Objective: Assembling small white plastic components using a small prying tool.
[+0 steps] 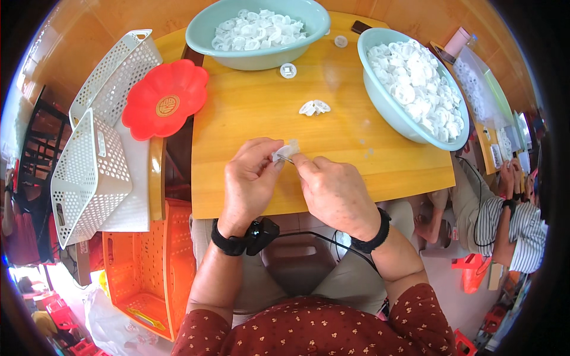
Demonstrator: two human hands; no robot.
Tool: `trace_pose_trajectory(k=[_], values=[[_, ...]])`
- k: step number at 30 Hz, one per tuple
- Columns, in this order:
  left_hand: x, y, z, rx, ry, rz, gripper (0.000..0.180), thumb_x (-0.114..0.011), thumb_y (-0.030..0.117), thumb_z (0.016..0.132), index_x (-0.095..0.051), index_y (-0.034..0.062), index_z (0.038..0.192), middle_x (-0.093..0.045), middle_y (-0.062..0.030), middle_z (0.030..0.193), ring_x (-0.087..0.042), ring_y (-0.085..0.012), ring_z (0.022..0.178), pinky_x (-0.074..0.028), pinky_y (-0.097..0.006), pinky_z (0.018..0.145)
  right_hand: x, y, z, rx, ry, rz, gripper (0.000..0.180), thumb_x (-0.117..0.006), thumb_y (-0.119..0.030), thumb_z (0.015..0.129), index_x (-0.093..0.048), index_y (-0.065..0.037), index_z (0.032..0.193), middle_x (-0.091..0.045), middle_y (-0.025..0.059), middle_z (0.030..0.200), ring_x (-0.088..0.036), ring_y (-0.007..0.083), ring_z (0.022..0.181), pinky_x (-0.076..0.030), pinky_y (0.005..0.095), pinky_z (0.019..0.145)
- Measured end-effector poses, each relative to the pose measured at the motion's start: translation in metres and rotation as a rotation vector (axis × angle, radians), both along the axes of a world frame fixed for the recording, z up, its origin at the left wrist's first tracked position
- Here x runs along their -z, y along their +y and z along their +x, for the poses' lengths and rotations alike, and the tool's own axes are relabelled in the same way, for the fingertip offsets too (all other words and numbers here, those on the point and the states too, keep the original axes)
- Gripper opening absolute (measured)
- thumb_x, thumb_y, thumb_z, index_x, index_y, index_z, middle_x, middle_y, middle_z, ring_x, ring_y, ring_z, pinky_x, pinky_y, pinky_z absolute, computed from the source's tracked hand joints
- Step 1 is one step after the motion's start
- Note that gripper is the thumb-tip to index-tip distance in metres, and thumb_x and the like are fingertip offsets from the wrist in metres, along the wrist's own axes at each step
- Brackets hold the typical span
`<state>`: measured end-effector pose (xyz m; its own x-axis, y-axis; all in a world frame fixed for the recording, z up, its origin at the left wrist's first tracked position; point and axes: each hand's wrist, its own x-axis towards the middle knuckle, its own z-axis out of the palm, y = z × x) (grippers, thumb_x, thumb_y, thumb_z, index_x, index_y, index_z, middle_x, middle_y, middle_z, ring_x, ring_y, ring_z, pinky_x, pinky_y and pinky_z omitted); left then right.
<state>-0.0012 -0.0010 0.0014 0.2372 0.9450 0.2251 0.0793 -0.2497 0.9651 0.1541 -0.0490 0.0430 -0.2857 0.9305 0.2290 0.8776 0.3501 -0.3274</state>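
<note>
Above the near middle of the yellow table, my left hand (249,178) pinches a small white round plastic part (283,152) between thumb and fingers. My right hand (338,188) is closed, its index finger stretched toward that part. A thin metal-looking tool (287,159) shows at its fingertips and touches the part; the rest of it is hidden in the hand. Just beyond my hands lies a little cluster of white plastic pieces (314,107). Farther off sits a single round white piece (288,70).
Two pale blue basins, one at the back (261,59) and one at the right (380,95), are heaped with white parts. On the left are a red flower-shaped dish (139,101), white perforated baskets (89,178) and an orange crate (178,255). Another person (516,231) works at right.
</note>
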Motion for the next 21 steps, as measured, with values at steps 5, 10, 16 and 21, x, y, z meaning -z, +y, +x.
trace_pose_trajectory(k=[5,10,16,21], values=[[0.000,-0.003,0.002,-0.035,0.071,-0.003,0.023,-0.056,-0.013,0.079,-0.059,-0.0062,0.101,-0.057,-0.0073,0.101,-0.058,-0.0123,0.092,-0.049,-0.024,0.080,-0.005,-0.003,-0.004,-0.028,-0.192,0.015,0.022,-0.056,-0.006,0.073,-0.053,0.001,0.093,-0.057,0.0124,0.064,-0.060,0.0280,0.054,-0.048,0.0367,0.048],[-0.001,-0.003,0.002,0.015,-0.205,-0.143,0.026,-0.057,-0.012,0.079,-0.058,-0.0065,0.105,-0.062,-0.0098,0.100,-0.060,-0.0138,0.092,-0.049,-0.024,0.077,0.003,-0.003,0.002,0.004,0.008,0.049,0.020,-0.055,-0.005,0.075,-0.054,0.003,0.093,-0.056,0.0127,0.060,-0.059,0.0278,0.052,-0.047,0.0359,0.048],[-0.007,-0.003,0.002,0.006,-0.346,-0.263,0.029,-0.060,-0.010,0.078,-0.058,-0.0053,0.107,-0.064,-0.0118,0.103,-0.061,-0.0150,0.091,-0.049,-0.023,0.072,0.004,-0.002,0.007,0.011,0.133,0.084,0.021,-0.054,-0.005,0.076,-0.055,0.005,0.094,-0.055,0.0125,0.054,-0.058,0.0275,0.050,-0.046,0.0358,0.047],[-0.008,-0.004,0.004,0.003,-0.327,-0.252,0.029,-0.061,-0.010,0.078,-0.059,-0.0056,0.107,-0.064,-0.0121,0.103,-0.061,-0.0147,0.090,-0.049,-0.023,0.072,0.003,-0.002,0.006,-0.004,0.118,0.064,0.021,-0.054,-0.005,0.076,-0.054,0.006,0.094,-0.054,0.0121,0.052,-0.057,0.0271,0.048,-0.045,0.0359,0.046]])
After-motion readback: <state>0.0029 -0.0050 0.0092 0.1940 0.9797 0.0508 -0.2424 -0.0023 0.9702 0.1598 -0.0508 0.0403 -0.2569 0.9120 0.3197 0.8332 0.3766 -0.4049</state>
